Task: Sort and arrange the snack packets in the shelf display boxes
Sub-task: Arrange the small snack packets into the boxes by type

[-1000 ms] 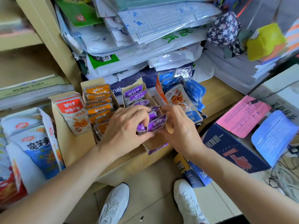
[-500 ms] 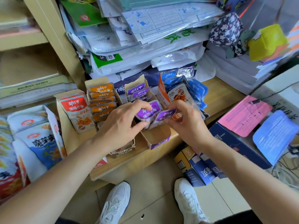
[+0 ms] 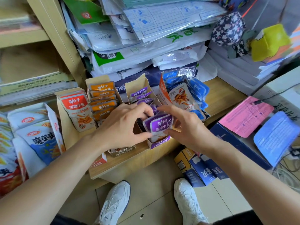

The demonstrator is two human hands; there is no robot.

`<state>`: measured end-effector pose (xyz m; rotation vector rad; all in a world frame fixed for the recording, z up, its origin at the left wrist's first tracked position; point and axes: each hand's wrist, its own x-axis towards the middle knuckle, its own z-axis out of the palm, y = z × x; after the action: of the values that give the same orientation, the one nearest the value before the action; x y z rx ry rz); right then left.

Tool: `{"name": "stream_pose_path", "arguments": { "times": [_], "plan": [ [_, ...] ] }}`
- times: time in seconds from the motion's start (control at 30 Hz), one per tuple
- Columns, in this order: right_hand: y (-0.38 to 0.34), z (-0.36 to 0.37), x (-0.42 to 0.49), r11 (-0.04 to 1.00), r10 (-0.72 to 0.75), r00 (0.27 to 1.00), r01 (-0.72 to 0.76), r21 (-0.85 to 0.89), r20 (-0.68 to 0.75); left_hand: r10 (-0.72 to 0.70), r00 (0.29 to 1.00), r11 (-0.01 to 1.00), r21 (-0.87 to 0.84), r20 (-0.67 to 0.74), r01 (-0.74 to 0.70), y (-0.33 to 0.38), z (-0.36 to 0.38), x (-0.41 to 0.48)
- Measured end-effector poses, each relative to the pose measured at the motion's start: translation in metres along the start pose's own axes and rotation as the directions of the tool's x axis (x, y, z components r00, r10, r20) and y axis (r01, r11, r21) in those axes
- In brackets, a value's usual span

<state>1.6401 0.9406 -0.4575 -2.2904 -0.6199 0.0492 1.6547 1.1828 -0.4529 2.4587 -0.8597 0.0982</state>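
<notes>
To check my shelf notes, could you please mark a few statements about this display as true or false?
1. The left hand and the right hand both hold purple packets. True.
2. The orange packets stand right of the purple ones. False: they stand left of them.
3. The blue packets are right of the purple ones. True.
4. The red packet is in the right hand. False: it stands far left, untouched.

One wide-angle camera sits on the person's head, facing forward and steeply down. It is near: the purple packets [image 3: 160, 125] between the left hand [image 3: 123, 125] and right hand [image 3: 188, 129] sit mid-frame, forearms [image 3: 56, 168] entering from the bottom corners. Beyond the hands stand display boxes [image 3: 138, 83] and stacked bags [image 3: 129, 62]; below the hands, white shoes [image 3: 116, 202] on the floor [image 3: 154, 184].
</notes>
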Motion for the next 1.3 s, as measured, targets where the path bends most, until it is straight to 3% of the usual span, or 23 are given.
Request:
{"name": "stream_pose_path", "arguments": {
  "times": [0.07,0.2,0.4,0.63,0.93,1.13,1.3],
  "plan": [
    [0.001,-0.002,0.0,0.998,-0.008,1.0,0.008,-0.067,-0.01,0.015,0.999,1.0,-0.021,0.035,-0.015,-0.005,-0.005,0.0],
    [0.001,-0.009,-0.004,0.999,-0.036,0.996,0.036,0.006,0.085,0.043,0.998,0.999,0.032,-0.04,-0.041,-0.013,-0.001,0.001],
    [0.002,-0.005,-0.012,0.973,-0.175,0.979,0.188,-0.132,0.106,0.069,0.997,0.991,0.121,-0.023,-0.065,-0.013,0.004,0.007],
    [0.012,0.004,-0.019,0.96,-0.226,0.974,0.221,-0.171,-0.009,0.016,1.0,0.95,0.313,0.014,-0.02,0.0,0.009,0.015],
    [0.018,0.017,-0.024,0.935,-0.324,0.919,0.275,-0.226,-0.223,-0.059,0.998,0.94,0.339,0.039,0.042,0.004,0.006,0.03],
    [0.02,0.017,-0.024,0.964,-0.253,0.935,0.221,-0.149,-0.25,-0.026,0.998,0.946,0.32,-0.052,0.042,0.001,0.009,0.03],
    [0.021,0.015,-0.016,0.973,-0.186,0.977,0.167,-0.158,-0.109,0.076,0.98,0.922,0.386,-0.184,0.001,-0.008,0.011,0.027]
  ]
}}
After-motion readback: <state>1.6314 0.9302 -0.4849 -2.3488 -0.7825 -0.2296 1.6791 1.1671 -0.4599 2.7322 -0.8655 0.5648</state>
